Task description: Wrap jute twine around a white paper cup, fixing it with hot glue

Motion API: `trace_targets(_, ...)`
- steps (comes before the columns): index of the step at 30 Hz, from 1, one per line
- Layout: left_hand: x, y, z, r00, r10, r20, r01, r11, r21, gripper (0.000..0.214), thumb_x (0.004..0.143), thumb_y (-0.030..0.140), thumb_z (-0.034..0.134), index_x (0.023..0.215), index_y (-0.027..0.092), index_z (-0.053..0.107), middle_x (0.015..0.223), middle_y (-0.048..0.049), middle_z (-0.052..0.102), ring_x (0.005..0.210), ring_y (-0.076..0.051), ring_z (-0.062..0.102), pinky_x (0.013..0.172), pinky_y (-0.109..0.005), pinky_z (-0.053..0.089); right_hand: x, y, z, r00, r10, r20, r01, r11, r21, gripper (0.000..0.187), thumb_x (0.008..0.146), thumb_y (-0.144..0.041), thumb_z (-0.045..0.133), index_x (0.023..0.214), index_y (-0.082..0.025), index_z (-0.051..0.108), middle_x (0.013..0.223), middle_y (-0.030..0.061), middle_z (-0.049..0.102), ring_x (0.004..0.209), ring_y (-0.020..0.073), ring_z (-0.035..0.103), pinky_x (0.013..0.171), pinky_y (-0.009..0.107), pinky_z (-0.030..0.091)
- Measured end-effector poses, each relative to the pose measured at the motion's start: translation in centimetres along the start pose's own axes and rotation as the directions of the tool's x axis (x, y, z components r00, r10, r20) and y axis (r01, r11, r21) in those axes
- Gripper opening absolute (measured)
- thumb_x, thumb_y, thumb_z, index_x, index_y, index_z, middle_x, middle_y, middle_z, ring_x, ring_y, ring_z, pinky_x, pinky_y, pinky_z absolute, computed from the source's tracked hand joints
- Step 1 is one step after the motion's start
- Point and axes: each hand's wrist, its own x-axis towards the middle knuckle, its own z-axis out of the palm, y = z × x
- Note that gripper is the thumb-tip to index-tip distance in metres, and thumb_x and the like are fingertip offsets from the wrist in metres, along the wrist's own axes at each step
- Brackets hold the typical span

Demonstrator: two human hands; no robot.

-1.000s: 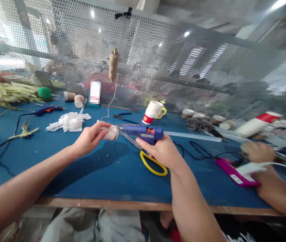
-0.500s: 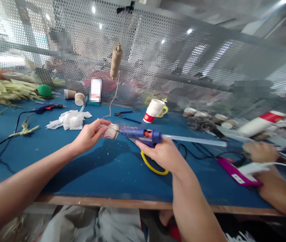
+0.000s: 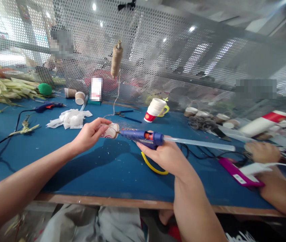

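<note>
My left hand (image 3: pixel 92 133) grips a small paper cup (image 3: pixel 111 130) lying on its side, its rim end turned to the right. Twine (image 3: pixel 116 101) runs from a hanging spool (image 3: pixel 117 60) down toward that cup. My right hand (image 3: pixel 168 154) is closed around a blue hot glue gun (image 3: pixel 140 135), whose nozzle is at the cup's right end; whether it touches I cannot tell. A long clear glue stick (image 3: pixel 200 143) juts from the gun's back. Below the gun a yellow handle loop (image 3: pixel 153 166) shows on the table, the rest hidden.
Pliers (image 3: pixel 127 116) and stacked paper cups (image 3: pixel 155 109) stand behind my hands. White crumpled material (image 3: pixel 69 118), a second glue gun (image 3: pixel 48 106) and corn husks (image 3: pixel 6 89) are at left. At right are a purple power strip (image 3: pixel 241 173) and another person's hand (image 3: pixel 263 153).
The glue gun's back end and stick have shifted slightly to the right. The twine hangs a little farther right. My left hand keeps its hold on the cup.
</note>
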Motion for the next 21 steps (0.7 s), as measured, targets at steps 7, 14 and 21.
trace_targets(7, -0.04, 0.17, -0.14, 0.999, 0.03, 0.018, -0.03, 0.999, 0.01, 0.025, 0.085, 0.028, 0.04, 0.098, 0.014, 0.056, 0.076, -0.0023, 0.065, 0.062, -0.011, 0.057, 0.057, -0.02, 0.045, -0.05, -0.05, -0.13, 0.999, 0.031, -0.014, -0.031, 1.0, 0.005, 0.013, 0.075, -0.029, 0.055, 0.071, -0.019, 0.061, 0.067, -0.0002, 0.063, 0.059, 0.0143, 0.057, 0.06, 0.025, 0.045)
trace_targets(14, -0.16, -0.15, -0.15, 0.994, 0.106, 0.036, -0.108, 0.993, 0.039, 0.024, 0.086, 0.026, 0.039, 0.1, 0.014, 0.054, 0.075, -0.0019, 0.065, 0.061, -0.01, 0.056, 0.058, -0.02, 0.045, -0.02, -0.2, -0.22, 0.998, 0.066, -0.004, -0.066, 0.998, 0.024, 0.012, 0.074, -0.029, 0.057, 0.073, -0.018, 0.062, 0.067, -0.0006, 0.063, 0.059, 0.0142, 0.057, 0.058, 0.025, 0.045)
trace_targets(21, -0.2, -0.01, -0.05, 0.978, 0.2, 0.052, -0.204, 0.977, 0.069, 0.021, 0.086, 0.023, 0.039, 0.1, 0.014, 0.053, 0.089, -0.0062, 0.066, 0.072, -0.011, 0.06, 0.066, -0.021, 0.047, 0.25, -0.3, -0.2, 0.993, 0.095, -0.064, -0.093, 0.995, 0.024, 0.012, 0.071, -0.028, 0.058, 0.063, -0.019, 0.057, 0.061, -0.0009, 0.062, 0.054, 0.0146, 0.056, 0.056, 0.026, 0.046)
